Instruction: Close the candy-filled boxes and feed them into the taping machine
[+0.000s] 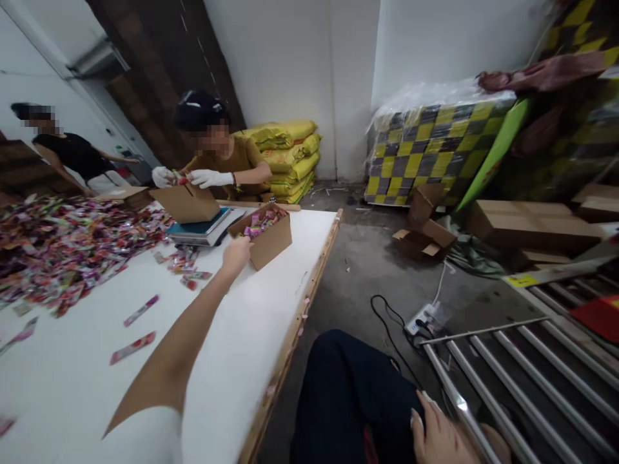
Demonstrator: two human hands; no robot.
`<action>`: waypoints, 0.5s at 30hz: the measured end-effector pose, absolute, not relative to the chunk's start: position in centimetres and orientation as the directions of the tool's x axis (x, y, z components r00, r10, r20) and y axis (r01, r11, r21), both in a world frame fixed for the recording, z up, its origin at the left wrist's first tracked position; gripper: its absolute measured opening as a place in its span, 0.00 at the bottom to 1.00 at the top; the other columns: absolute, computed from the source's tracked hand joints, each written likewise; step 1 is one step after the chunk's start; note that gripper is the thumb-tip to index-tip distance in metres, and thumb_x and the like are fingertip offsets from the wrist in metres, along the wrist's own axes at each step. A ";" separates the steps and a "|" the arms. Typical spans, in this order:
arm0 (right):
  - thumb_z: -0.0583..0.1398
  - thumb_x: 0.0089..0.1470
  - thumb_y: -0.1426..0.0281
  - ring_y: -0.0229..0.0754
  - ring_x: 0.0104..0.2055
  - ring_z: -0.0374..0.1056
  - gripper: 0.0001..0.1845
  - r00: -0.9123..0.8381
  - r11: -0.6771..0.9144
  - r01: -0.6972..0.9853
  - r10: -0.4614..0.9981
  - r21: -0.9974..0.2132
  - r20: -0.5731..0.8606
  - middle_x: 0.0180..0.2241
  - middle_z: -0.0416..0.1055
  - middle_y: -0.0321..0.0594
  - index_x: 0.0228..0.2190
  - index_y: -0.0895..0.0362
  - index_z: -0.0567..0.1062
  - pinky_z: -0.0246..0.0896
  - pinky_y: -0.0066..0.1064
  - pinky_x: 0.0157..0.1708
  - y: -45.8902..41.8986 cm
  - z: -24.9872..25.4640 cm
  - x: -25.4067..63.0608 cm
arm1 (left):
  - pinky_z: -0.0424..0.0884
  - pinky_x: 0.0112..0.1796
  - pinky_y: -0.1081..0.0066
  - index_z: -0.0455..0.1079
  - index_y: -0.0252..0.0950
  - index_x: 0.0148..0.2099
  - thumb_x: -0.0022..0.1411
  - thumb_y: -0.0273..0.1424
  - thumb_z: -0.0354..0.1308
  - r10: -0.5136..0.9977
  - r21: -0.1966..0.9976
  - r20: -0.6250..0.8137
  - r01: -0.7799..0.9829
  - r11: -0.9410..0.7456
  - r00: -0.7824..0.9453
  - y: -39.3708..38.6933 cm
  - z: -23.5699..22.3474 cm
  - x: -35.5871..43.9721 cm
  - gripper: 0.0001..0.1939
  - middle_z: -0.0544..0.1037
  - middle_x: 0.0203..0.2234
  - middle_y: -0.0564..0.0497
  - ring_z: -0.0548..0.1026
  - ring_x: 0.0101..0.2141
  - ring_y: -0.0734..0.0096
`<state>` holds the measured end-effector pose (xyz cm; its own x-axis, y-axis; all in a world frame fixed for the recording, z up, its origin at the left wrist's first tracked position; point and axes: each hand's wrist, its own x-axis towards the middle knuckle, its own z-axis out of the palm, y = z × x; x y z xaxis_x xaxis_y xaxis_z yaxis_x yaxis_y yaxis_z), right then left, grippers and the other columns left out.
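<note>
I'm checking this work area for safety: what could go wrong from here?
The left hand is at a corner of the open box, whose packets sit high inside; a sharp tug might spill some. The power strip lies on the floor with its black cord looped loosely, so someone could trip. The right hand is close to the metal rollers; it might get knocked or pinched.

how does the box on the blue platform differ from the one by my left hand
The platform box sits raised on the blue platform; the packet box stands directly on the white table. A co-worker's gloved hands are at the platform box, your bare left hand at the packet box. Both are brown cardboard.
</note>
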<state>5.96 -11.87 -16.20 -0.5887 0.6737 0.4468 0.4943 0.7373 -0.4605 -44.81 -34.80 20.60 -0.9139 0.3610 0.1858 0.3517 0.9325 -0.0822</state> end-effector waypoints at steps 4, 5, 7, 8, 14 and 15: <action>0.47 0.68 0.53 0.58 0.50 0.69 0.27 -0.615 0.749 0.325 0.631 -0.577 0.473 0.48 0.72 0.54 0.54 0.60 0.70 0.66 0.49 0.46 -12.8 -10.0 3.3 | 0.69 0.44 0.64 0.70 0.35 0.38 0.68 0.34 0.43 0.434 -0.103 0.252 0.422 0.901 -0.865 -42.0 19.8 -38.5 0.15 0.78 0.38 0.41 0.75 0.44 0.55; 0.49 0.68 0.55 0.57 0.51 0.68 0.26 -0.634 0.743 0.276 0.617 -0.609 0.466 0.50 0.71 0.53 0.55 0.59 0.69 0.65 0.49 0.49 -13.3 -7.8 2.1 | 0.69 0.43 0.64 0.70 0.36 0.36 0.67 0.36 0.43 0.456 -0.084 0.271 0.451 0.889 -0.848 -44.5 19.7 -36.3 0.16 0.78 0.37 0.42 0.75 0.42 0.55; 0.50 0.69 0.60 0.53 0.55 0.66 0.21 -0.691 0.712 0.149 0.571 -0.686 0.443 0.52 0.69 0.51 0.56 0.58 0.68 0.63 0.48 0.54 -15.1 -2.9 -0.9 | 0.70 0.42 0.63 0.70 0.37 0.36 0.67 0.39 0.43 0.482 -0.019 0.300 0.500 0.866 -0.823 -49.6 19.4 -31.3 0.17 0.78 0.35 0.43 0.75 0.40 0.55; 0.50 0.69 0.63 0.51 0.56 0.65 0.20 -0.726 0.690 0.077 0.534 -0.720 0.434 0.53 0.69 0.50 0.57 0.57 0.68 0.62 0.47 0.56 -16.3 -0.3 -2.6 | 0.70 0.42 0.62 0.70 0.38 0.36 0.67 0.41 0.43 0.491 0.017 0.305 0.520 0.854 -0.816 -52.2 19.4 -28.5 0.18 0.78 0.34 0.44 0.76 0.38 0.55; 0.71 0.52 0.55 0.57 0.65 0.54 0.43 -0.841 0.526 -0.467 -0.016 -0.710 0.541 0.62 0.57 0.54 0.62 0.58 0.63 0.55 0.47 0.64 -26.3 12.2 -12.8 | 0.70 0.44 0.56 0.72 0.55 0.42 0.63 0.41 0.50 0.437 0.181 0.375 0.527 0.831 -0.818 -62.3 20.2 -13.3 0.09 0.78 0.34 0.52 0.76 0.37 0.53; 0.73 0.50 0.56 0.56 0.65 0.53 0.43 -0.821 0.485 -0.540 -0.126 -0.688 0.557 0.63 0.56 0.51 0.61 0.57 0.66 0.54 0.46 0.65 -27.9 13.3 -13.9 | 0.70 0.44 0.55 0.72 0.59 0.43 0.62 0.41 0.50 0.435 0.170 0.365 0.518 0.838 -0.823 -62.5 20.0 -12.1 0.11 0.78 0.34 0.54 0.76 0.37 0.53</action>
